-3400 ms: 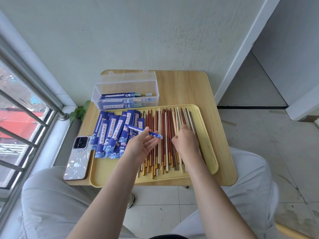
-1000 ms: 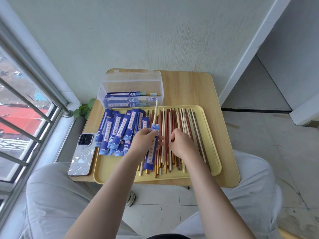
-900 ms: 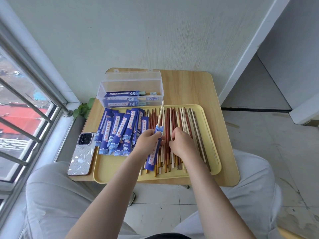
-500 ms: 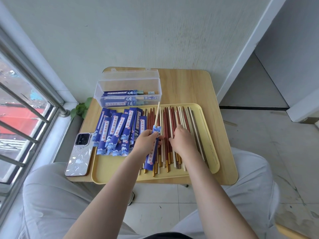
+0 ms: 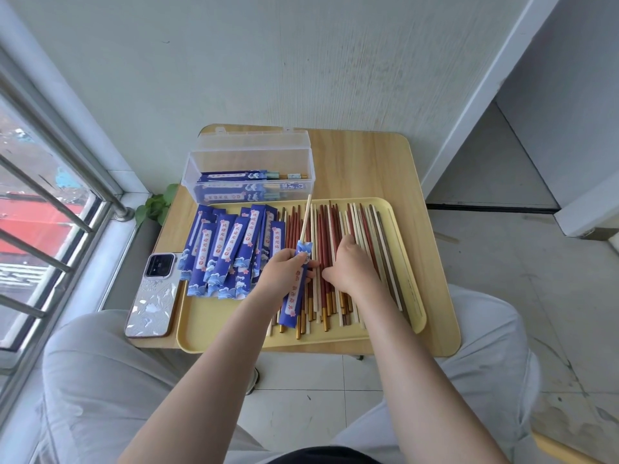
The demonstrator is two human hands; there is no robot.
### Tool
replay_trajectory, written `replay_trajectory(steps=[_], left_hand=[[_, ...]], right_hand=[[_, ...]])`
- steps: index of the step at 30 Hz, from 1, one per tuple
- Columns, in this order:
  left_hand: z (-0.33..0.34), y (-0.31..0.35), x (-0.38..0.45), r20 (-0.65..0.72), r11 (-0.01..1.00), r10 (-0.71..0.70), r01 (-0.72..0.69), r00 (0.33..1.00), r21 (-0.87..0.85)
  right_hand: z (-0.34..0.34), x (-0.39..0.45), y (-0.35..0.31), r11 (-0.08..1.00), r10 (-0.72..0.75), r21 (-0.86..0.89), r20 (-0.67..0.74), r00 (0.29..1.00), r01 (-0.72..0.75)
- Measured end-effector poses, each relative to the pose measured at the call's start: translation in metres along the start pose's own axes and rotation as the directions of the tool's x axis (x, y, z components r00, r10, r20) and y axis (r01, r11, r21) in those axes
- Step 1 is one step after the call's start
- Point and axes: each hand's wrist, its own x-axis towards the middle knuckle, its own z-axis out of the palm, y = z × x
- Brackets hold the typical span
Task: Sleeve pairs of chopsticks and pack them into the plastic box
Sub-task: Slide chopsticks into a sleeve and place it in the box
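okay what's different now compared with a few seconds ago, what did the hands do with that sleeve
The left hand swung its blue sleeve from crosswise to lengthwise over the tray, and one cream chopstick now pokes out of its top. The right hand stayed on the loose chopsticks. The sleeve pile, plastic box and phone stayed put.

Open plastic box (image 5: pixel 249 169) reachable above sleeve pile (image 5: pixel 231 249).

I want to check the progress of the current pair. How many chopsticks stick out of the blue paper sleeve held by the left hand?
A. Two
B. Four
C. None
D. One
D: a single pale wooden chopstick rises from the blue paper sleeve in the left hand.
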Motion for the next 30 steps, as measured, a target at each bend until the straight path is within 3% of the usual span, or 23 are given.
replay_trajectory(steps=[3,7,10,13,22,30], left_hand=[[-0.002,0.001,0.0,0.003,1.0,-0.006,0.006,1.0,-0.02],[-0.007,-0.003,0.002,-0.056,0.996,0.012,-0.017,0.998,-0.085],[-0.008,-0.005,0.003,-0.101,0.997,0.021,-0.028,0.995,-0.072],[-0.006,-0.008,0.003,-0.098,0.999,0.022,-0.025,0.995,-0.033],[-0.008,-0.007,0.0,-0.039,0.999,0.008,-0.01,0.999,-0.052],[-0.009,-0.006,-0.002,-0.027,0.998,0.008,-0.01,1.0,-0.066]], right_hand=[[-0.002,-0.001,0.003,0.999,0.003,0.051,-0.012,1.0,-0.003],[-0.004,-0.004,0.004,0.992,-0.121,0.022,-0.133,0.984,0.125],[0.0,-0.007,-0.004,0.983,-0.18,-0.031,-0.037,0.983,0.179],[0.005,-0.01,-0.01,0.982,-0.158,-0.097,0.037,0.987,0.161],[0.002,-0.01,-0.01,0.984,-0.085,-0.154,0.003,0.996,0.084],[0.0,-0.009,-0.019,0.996,-0.042,-0.075,0.05,0.998,0.045]])
